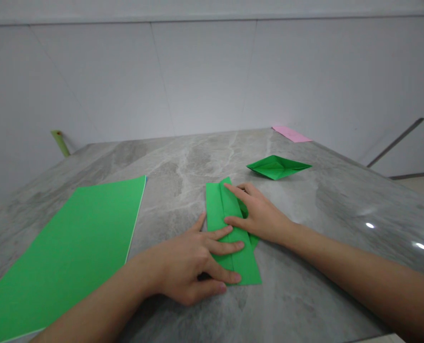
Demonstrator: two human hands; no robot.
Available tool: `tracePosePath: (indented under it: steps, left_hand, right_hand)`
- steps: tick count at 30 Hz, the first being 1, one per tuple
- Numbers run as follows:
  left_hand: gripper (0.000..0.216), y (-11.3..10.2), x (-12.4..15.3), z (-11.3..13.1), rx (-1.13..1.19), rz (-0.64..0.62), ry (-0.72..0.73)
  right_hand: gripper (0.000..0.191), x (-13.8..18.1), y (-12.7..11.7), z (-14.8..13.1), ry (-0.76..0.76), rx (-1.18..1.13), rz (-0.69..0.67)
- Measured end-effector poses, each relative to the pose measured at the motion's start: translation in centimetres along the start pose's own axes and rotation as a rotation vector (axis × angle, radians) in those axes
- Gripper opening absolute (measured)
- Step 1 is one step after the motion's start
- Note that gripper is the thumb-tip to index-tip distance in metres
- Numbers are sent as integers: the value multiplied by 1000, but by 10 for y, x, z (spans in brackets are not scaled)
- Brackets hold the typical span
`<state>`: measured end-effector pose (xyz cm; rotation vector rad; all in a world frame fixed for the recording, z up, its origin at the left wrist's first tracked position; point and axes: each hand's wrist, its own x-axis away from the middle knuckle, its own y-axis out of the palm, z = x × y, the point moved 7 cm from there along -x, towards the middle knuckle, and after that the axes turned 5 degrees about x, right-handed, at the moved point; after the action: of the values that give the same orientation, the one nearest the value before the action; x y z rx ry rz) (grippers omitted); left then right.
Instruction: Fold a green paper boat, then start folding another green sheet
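Now my open left hand [193, 262] and open right hand [258, 219] press flat, not gripping, on a long, creased green paper fold [217, 205] atop a grey veined stone tabletop [183, 166].

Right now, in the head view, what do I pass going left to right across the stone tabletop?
Large green paper sheet, left hand, folded green paper, right hand, green origami boat.
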<state>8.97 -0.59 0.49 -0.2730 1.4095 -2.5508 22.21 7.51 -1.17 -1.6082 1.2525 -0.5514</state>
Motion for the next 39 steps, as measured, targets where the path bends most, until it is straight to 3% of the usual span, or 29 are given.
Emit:
tracePosePath:
  steps: [9, 17, 24, 32, 39]
  left_hand:
    - [21, -5, 1, -9, 30, 185, 61]
    - [19, -4, -3, -18, -43, 159, 9]
    - [20, -4, -2, -16, -58, 127, -6]
    - [18, -5, -2, -15, -33, 118, -7]
    - [12, -6, 2, -11, 70, 98, 33]
  right_hand:
    - [108, 7, 1, -1, 119, 47, -26]
    - [124, 1, 1, 0, 131, 125, 55]
    - [122, -10, 5, 8, 118, 189, 73]
    - [113, -18, 10, 12, 123, 182, 32]
    - [135, -9, 15, 12, 140, 161, -72]
